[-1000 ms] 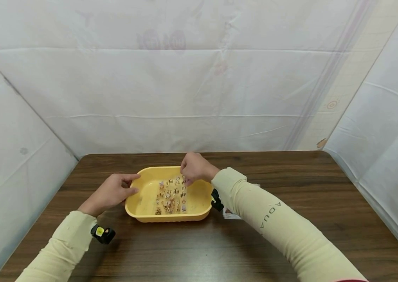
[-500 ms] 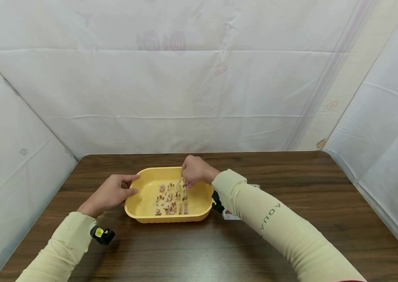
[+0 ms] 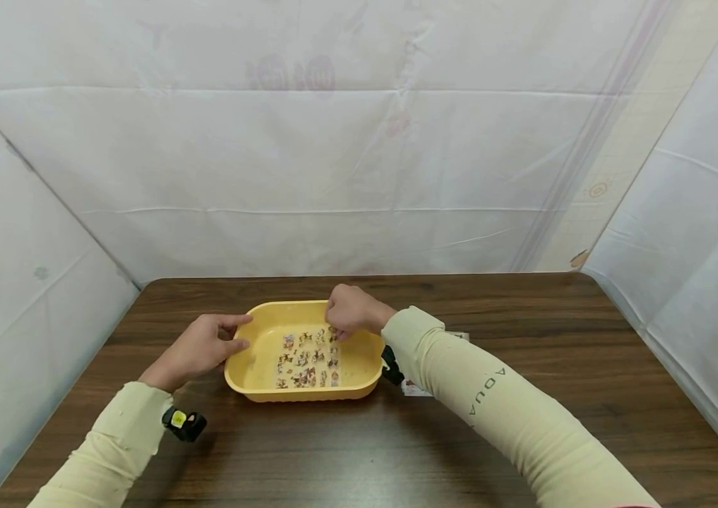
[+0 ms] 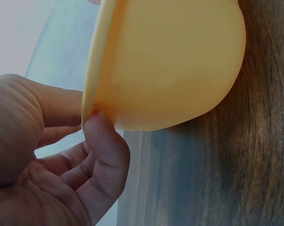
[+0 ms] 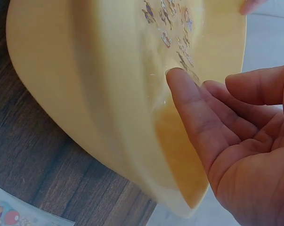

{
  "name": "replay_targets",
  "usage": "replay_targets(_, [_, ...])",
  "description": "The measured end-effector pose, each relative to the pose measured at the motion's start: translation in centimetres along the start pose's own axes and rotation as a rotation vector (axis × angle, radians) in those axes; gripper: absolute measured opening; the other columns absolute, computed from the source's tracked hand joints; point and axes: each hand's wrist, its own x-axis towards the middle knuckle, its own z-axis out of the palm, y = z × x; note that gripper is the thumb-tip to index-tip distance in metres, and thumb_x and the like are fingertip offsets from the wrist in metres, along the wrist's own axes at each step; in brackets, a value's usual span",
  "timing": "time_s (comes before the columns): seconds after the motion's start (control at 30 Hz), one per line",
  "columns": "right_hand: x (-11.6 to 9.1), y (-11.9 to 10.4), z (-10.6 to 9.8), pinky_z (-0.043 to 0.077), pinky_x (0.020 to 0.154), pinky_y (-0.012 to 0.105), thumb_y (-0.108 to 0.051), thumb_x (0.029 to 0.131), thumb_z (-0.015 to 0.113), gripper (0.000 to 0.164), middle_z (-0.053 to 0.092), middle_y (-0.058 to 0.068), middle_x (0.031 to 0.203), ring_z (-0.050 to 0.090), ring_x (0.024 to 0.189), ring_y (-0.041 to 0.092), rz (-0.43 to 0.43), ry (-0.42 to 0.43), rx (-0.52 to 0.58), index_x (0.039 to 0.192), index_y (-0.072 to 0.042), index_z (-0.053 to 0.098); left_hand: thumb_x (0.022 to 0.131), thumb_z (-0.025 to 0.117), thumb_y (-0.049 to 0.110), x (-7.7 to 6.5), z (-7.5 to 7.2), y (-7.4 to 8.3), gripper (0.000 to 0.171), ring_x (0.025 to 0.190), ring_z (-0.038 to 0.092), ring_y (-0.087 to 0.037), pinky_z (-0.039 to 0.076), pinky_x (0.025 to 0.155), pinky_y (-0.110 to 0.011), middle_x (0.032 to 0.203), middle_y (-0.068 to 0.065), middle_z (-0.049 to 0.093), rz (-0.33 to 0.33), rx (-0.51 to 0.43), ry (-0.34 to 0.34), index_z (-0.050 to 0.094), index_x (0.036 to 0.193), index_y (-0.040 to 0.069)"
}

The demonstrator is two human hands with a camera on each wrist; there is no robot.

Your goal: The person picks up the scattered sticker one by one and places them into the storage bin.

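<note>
Both hands work one yellow tray (image 3: 359,360): left hand (image 3: 201,347) pinches its left rim; right hand (image 3: 349,310), fingers loosely curled and holding nothing, hovers directly above puzzle pieces (image 3: 308,358).

Yellow tub (image 3: 359,367), dark wood-grain table (image 3: 524,317)

The small pieces (image 3: 308,358) in the yellow tub (image 3: 257,370) are too tiny to identify.

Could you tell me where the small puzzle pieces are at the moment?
In the head view, the puzzle pieces lie inside the yellow tray at mid-table, right of its middle, just below the right hand.
</note>
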Motion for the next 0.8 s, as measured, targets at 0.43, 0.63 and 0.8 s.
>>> replay_targets(0.43, [0.21,0.11,0.55,0.058,0.061,0.033,-0.007,0.105,0.045,0.055,0.065,0.013,0.062,0.062,0.052,0.019,0.019,0.006,-0.04,0.051,-0.018,0.046,0.101,0.067,0.012,0.02,-0.02,-0.17,0.054,0.089,0.065,-0.024,0.058,0.062,-0.034,0.116,-0.02,0.064,0.0,0.007,0.004,0.051,0.152,-0.002])
replay_targets(0.63, [0.31,0.35,0.55,0.05,0.055,0.029,-0.006,0.105,0.044,0.051,0.067,0.016,0.063,0.057,0.049,0.017,0.013,-0.005,-0.04,0.056,-0.013,0.054,0.102,0.067,0.013,-0.19,-0.16,-0.04,0.055,0.091,0.064,-0.024,0.058,0.062,-0.033,0.117,-0.021,0.063,0.006,0.003,-0.001,0.05,0.152,-0.003])
replay_targets(0.8, [0.26,0.61,0.52,0.041,0.05,0.026,-0.004,0.103,0.044,0.054,0.063,0.015,0.06,0.049,0.046,0.016,0.016,-0.015,-0.049,0.051,-0.017,0.046,0.102,0.067,0.012,-0.15,-0.01,-0.04,0.056,0.082,0.062,-0.023,0.056,0.058,-0.035,0.112,-0.02,0.062,0.008,-0.014,-0.002,0.05,0.152,-0.004])
